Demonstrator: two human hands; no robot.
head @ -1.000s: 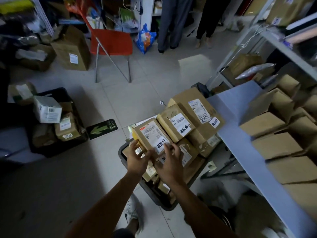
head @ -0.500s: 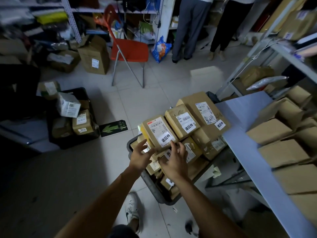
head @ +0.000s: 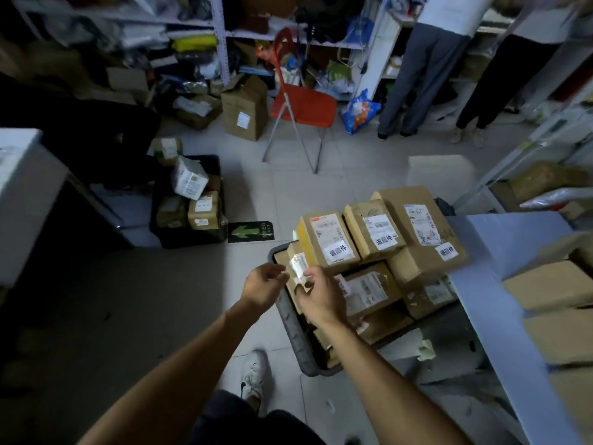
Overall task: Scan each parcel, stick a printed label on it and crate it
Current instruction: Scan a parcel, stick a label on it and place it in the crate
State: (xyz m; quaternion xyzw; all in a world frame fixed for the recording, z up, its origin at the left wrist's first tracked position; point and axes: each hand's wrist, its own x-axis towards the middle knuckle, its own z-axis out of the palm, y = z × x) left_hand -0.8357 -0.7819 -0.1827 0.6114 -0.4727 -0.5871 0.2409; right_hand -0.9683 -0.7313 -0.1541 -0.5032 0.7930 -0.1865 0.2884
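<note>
A dark grey crate [head: 288, 319] stands on the floor, piled with brown parcels. Three on top carry white printed labels: the near one [head: 330, 240], the middle one [head: 373, 234] and the large far one [head: 420, 224]. At the crate's near left corner, my right hand [head: 322, 298] pinches a small white label [head: 297, 268] over a low parcel. My left hand [head: 263, 284] hovers just left of that label with loosely curled fingers and holds nothing.
A second black crate [head: 157, 226] of parcels sits on the floor to the left. A blue-grey table [head: 481, 252] with brown boxes [head: 552, 284] runs along the right. A red chair [head: 301, 107], floor cartons and two standing people [head: 426, 75] are at the back.
Both hands have drawn back from pressing on the near top parcel to the crate's left corner. The view has tilted up toward the shelves.
</note>
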